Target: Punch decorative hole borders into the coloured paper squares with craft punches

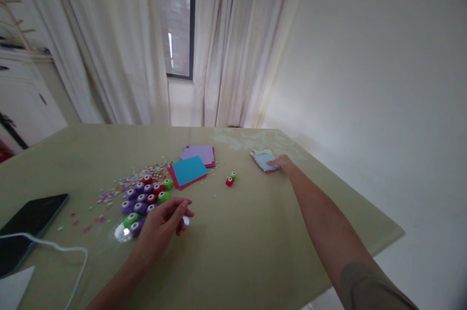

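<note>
My right hand (283, 162) reaches far across the table, with its thumb over the edge of a small stack of decorated cards (263, 158). The top card is pale blue with a dotted border. Nearer me, my left hand (170, 215) is half curled, thumb against the forefinger; whatever it may hold is hidden. Beside it sits a cluster of round purple, red and green pieces (141, 198) with white, eye-like tops, partly covered by the hand. A shiny clear plastic piece (123, 233) shows at the cluster's near end. Two similar small pieces, red (229, 181) and green (233, 174), lie apart.
Blue and red cards (189, 172) lie mid-table, with lilac cards (199, 153) behind. Small coloured bits (140, 176) are scattered left of them. A dark tablet (32, 227) and a white cable (54, 247) are at the left. A wall (372, 81) borders the right side.
</note>
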Motion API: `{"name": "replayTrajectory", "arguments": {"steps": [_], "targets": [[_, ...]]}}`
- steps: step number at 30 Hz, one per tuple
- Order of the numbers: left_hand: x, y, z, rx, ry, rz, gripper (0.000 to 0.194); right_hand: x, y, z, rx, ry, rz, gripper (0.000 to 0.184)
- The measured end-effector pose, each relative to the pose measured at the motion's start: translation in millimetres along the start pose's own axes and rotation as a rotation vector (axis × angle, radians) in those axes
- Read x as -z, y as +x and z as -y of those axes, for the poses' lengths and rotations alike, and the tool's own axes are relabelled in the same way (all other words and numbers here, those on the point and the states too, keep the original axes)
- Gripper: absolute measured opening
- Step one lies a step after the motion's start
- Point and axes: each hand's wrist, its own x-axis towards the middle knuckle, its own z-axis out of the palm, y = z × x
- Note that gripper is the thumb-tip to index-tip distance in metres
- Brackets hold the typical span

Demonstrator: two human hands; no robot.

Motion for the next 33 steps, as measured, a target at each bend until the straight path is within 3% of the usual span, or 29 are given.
{"name": "replayTrajectory", "arguments": {"steps": [5,9,14,18,19,21,23,26,29,33], "targets": [[-2.5,-3.1,-3.9,-0.007,0.025,0.017,0.053,0.0,-3.1,11.5,-0.087,0.279,0.125,0.040],[-4.3,-4.6,-3.5,-0.001,0.046,0.040,0.053,0.1,-19.8,16.4,-0.082,0.473,0.141,0.040],[-2.7,-3.4,6.2,-0.032,0.086,0.050,0.052,0.2,-58.0,28.5,0.023,0.714,0.003,0.037],[0.1,-3.5,9.9,-0.044,0.166,0.027,0.049,-5.0,-121.0,49.4,0.183,0.928,-0.117,0.046],[-0.3,-4.5,9.0,-0.061,0.178,0.015,0.048,-9.8,-143.5,55.9,0.239,0.990,-0.092,0.046],[-2.9,-7.7,5.7,-0.121,0.177,-0.012,0.050,-24.3,-193.2,69.3,0.372,1.204,0.118,0.045],[-7.2,-11.5,2.7,-0.161,0.150,-0.023,0.056,-42.8,-241.7,80.9,0.384,1.279,0.376,0.042],[-12.6,-16.0,2.5,-0.107,0.115,-0.018,0.048,-66.9,-292.6,90.8,0.375,1.291,0.585,0.044],[-12.4,-18.2,6.4,-0.065,0.179,-0.123,0.038,-76.1,-307.8,92.0,0.476,1.218,0.618,0.046],[-9.1,-21.2,10.3,-0.167,0.338,-0.231,0.028,-70.7,-300.3,88.7,0.634,1.124,0.498,0.032]]}}
